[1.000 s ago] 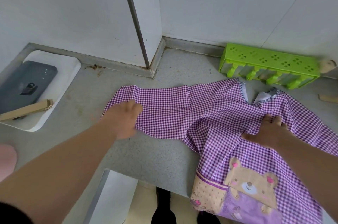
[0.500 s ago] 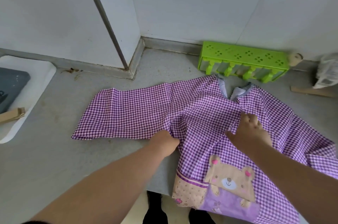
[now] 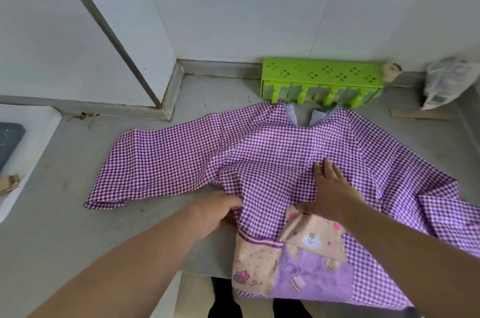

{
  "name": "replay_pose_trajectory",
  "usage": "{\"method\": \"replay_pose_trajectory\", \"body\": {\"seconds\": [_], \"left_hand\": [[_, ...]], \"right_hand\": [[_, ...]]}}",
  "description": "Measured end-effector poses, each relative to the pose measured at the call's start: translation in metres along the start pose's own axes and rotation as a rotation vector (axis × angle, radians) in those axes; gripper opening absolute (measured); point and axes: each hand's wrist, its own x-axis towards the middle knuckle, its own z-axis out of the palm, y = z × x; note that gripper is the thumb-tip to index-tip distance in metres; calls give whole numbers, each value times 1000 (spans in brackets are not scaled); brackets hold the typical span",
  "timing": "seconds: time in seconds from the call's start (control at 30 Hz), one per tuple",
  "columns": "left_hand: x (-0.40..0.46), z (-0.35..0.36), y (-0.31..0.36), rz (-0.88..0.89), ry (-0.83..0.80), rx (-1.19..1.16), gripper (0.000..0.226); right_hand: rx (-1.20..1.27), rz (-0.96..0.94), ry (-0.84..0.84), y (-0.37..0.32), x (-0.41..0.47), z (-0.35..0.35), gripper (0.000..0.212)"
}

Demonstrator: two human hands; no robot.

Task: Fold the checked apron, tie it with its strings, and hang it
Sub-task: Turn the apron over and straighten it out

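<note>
The purple-and-white checked apron [image 3: 259, 151] lies spread on the grey counter [image 3: 65, 226], its left sleeve stretched out to the left and its bear-print pocket hanging over the front edge. My left hand [image 3: 215, 211] sits at the apron's left side seam under the sleeve, fingers tucked into the fabric edge. My right hand [image 3: 330, 187] lies flat on the chest of the apron, fingers straight, pressing the cloth down. No strings are visible.
A green plastic rack [image 3: 322, 81] stands against the back wall just beyond the collar. A white tray [image 3: 28, 136] with a dark lid sits at far left. A crumpled bag [image 3: 446, 81] and a wooden strip [image 3: 415, 115] lie at back right.
My left hand left the sleeve end and moved right to the apron's side seam. My right hand slid slightly left and now presses flat on the chest. The camera view shifted right.
</note>
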Motion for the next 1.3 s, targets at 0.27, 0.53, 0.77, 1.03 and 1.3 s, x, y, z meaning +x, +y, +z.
{"method": "replay_pose_trajectory", "body": {"seconds": [0.27, 0.53, 0.77, 1.03, 1.3], "left_hand": [[-4, 2, -12, 47, -5, 107, 13], [-5, 15, -11, 2, -66, -166, 24], [-18, 29, -13, -117, -113, -327, 16], [-25, 44, -13, 47, 26, 185, 15], [-34, 43, -17, 40, 39, 124, 23]], "right_hand": [[-72, 113, 219, -13, -17, -13, 114], [-78, -31, -14, -31, -38, 27, 148], [-59, -99, -23, -16, -22, 10, 141], [-113, -155, 129, -30, -58, 26, 102], [-167, -206, -42, -27, -62, 42, 144]]}}
